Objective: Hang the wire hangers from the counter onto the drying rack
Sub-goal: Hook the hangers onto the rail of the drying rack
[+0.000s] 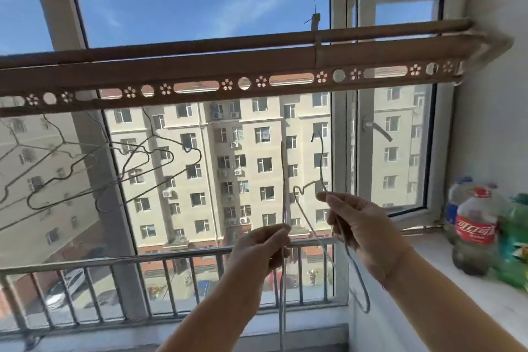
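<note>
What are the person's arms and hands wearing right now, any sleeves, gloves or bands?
Both forearms are bare, with no sleeves in view. The left hand and right hand wear no gloves, and no rings show on the fingers. A thin reddish thread or mark seems to cross the right wrist; it is too blurred to confirm.

Below the drying rack (228, 66), the left hand (258, 248) and right hand (360, 228) each pinch a wire hanger (320, 168), others hanging leftward.

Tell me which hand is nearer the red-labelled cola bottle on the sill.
Right. The right hand, pinching a grey wire hanger, is just left of the red-labelled cola bottle; the left hand, holding another thin wire hanger, sits further left.
</note>
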A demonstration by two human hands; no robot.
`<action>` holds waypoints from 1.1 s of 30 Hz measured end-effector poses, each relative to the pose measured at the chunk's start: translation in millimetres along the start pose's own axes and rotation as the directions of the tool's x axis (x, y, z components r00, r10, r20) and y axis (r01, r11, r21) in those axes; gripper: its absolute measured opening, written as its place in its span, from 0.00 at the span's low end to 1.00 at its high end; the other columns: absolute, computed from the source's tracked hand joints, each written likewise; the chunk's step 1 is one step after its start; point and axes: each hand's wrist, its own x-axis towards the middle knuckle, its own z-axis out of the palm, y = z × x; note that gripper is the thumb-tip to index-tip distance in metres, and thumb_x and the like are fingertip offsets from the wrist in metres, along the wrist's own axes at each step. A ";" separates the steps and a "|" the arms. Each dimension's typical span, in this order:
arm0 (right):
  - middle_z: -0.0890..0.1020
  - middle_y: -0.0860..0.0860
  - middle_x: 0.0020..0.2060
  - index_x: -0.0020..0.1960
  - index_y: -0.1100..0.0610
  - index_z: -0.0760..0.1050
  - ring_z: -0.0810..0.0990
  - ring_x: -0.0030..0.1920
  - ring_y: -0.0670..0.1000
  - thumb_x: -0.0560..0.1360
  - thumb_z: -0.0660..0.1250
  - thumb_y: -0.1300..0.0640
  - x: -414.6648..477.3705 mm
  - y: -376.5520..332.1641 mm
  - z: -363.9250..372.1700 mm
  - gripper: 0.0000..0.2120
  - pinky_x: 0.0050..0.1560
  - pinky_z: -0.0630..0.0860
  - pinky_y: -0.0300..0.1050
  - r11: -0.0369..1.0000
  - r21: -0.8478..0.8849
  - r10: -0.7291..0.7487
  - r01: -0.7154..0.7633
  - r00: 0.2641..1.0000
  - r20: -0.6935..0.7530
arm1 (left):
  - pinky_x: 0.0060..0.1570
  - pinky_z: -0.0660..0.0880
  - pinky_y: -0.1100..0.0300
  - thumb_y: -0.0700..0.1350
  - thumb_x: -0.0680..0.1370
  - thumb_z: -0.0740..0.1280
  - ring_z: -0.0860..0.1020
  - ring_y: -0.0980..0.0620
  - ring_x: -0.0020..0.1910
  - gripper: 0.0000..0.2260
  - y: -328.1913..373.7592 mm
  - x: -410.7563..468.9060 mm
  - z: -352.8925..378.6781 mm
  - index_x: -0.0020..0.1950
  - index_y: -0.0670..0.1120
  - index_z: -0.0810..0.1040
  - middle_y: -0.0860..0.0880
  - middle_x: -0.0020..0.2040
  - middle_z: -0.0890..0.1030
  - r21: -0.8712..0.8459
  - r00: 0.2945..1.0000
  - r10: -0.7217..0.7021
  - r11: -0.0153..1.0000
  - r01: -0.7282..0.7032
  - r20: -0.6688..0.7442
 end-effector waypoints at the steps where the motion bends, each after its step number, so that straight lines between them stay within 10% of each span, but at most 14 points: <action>1: 0.76 0.50 0.26 0.48 0.59 0.81 0.68 0.27 0.47 0.75 0.64 0.60 4.3 -1.4 3.5 0.07 0.31 0.61 0.41 1.000 -0.004 -0.004 0.004 1.000 0.003 | 0.37 0.74 0.62 0.36 0.74 0.68 0.77 0.53 0.31 0.05 3.4 4.2 -1.8 0.47 0.40 0.83 0.46 0.34 0.81 -0.011 1.000 0.008 1.000 -0.008 -0.005; 33: 0.74 0.52 0.28 0.50 0.59 0.79 0.68 0.28 0.46 0.77 0.63 0.60 128.2 -40.5 121.7 0.07 0.28 0.62 0.36 0.987 -0.075 -0.137 0.141 0.989 0.057 | 0.37 0.71 0.64 0.37 0.74 0.69 0.76 0.56 0.30 0.04 111.4 79.5 -55.9 0.44 0.43 0.83 0.50 0.32 0.81 -0.091 0.963 0.245 0.962 -0.255 -0.116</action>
